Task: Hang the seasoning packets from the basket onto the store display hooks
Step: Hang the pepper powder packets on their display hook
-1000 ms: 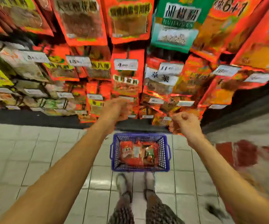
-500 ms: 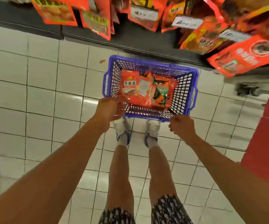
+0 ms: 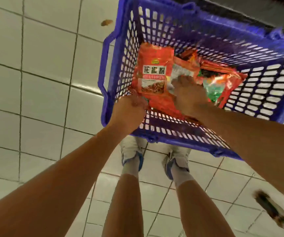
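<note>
A blue plastic basket (image 3: 107, 69) stands on the tiled floor with several seasoning packets in it. An orange-red packet (image 3: 153, 72) with a printed label lies face up on the left of the pile. More red and green packets (image 3: 223, 82) lie to its right. My left hand (image 3: 129, 112) is inside the basket's near-left corner, fingers curled on the lower-left edge of the orange-red packet. My right hand (image 3: 189, 96) rests on the middle of the pile, fingers over a silvery packet; motion blur hides its grip. The display hooks are out of view.
My two feet in white and blue shoes (image 3: 132, 151) stand just behind the basket's near rim. The black shelf base (image 3: 240, 7) runs behind the basket at the top. A small brown scrap (image 3: 106, 22) lies on the tiles; a blurred dark object (image 3: 272, 209) is at lower right.
The view has tipped down from the hanging display to the basket. Both hands dropped from shelf height into the basket and now touch the packets.
</note>
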Action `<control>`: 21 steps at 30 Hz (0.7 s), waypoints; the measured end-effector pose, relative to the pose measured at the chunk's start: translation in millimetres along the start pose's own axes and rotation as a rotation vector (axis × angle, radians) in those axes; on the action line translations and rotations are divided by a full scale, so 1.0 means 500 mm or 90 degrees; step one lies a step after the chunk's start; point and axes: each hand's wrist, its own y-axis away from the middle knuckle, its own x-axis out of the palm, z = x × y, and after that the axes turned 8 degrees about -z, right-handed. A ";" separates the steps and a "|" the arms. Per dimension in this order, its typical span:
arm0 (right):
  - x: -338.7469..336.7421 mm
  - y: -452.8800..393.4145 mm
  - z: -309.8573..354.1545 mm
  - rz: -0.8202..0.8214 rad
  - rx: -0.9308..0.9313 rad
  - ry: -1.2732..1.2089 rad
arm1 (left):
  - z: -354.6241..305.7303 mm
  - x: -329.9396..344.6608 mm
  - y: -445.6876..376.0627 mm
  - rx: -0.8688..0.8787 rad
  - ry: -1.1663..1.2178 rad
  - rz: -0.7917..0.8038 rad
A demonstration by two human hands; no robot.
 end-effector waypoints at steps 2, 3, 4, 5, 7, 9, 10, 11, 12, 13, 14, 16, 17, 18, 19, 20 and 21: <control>0.026 -0.070 0.040 -0.021 0.142 -0.098 | 0.022 0.018 -0.030 0.000 0.009 0.005; 0.035 -0.099 0.060 -0.026 0.221 -0.149 | 0.031 0.025 -0.041 -0.017 0.028 0.003; 0.043 -0.123 0.077 -0.031 0.280 -0.176 | 0.039 0.032 -0.049 -0.031 0.037 -0.001; 0.047 -0.141 0.090 -0.033 0.320 -0.177 | 0.046 0.038 -0.056 -0.033 0.037 -0.007; 0.049 -0.162 0.099 -0.031 0.366 -0.149 | 0.050 0.043 -0.061 -0.025 0.042 -0.007; 0.043 -0.162 0.093 -0.042 0.383 -0.148 | 0.044 0.041 -0.061 -0.019 0.064 0.016; 0.039 -0.157 0.089 -0.056 0.372 -0.170 | 0.042 0.038 -0.062 -0.024 0.072 0.013; 0.032 -0.147 0.083 -0.075 0.353 -0.214 | 0.041 0.036 -0.065 -0.030 0.077 0.002; 0.025 -0.131 0.076 -0.095 0.333 -0.287 | 0.041 0.034 -0.069 -0.027 0.074 -0.012; 0.013 -0.110 0.068 -0.096 0.323 -0.389 | 0.041 0.034 -0.073 -0.011 0.066 -0.030; 0.001 -0.086 0.059 -0.068 0.321 -0.505 | 0.038 0.034 -0.075 0.011 0.064 -0.050; -0.027 -0.031 0.044 0.057 0.295 -0.733 | 0.029 0.033 -0.075 0.017 0.114 -0.063; -0.039 -0.004 0.036 0.120 0.271 -0.841 | 0.024 0.033 -0.074 0.000 0.162 -0.055; -0.046 0.017 0.029 0.174 0.248 -0.927 | 0.020 0.033 -0.073 -0.023 0.200 -0.048; -0.052 0.033 0.023 0.213 0.234 -0.978 | 0.015 0.034 -0.069 -0.033 0.221 -0.039; -0.056 0.043 0.017 0.231 0.226 -0.992 | 0.012 0.036 -0.064 -0.031 0.236 -0.031; -0.059 0.048 0.013 0.227 0.222 -0.978 | 0.011 0.040 -0.060 -0.023 0.243 -0.037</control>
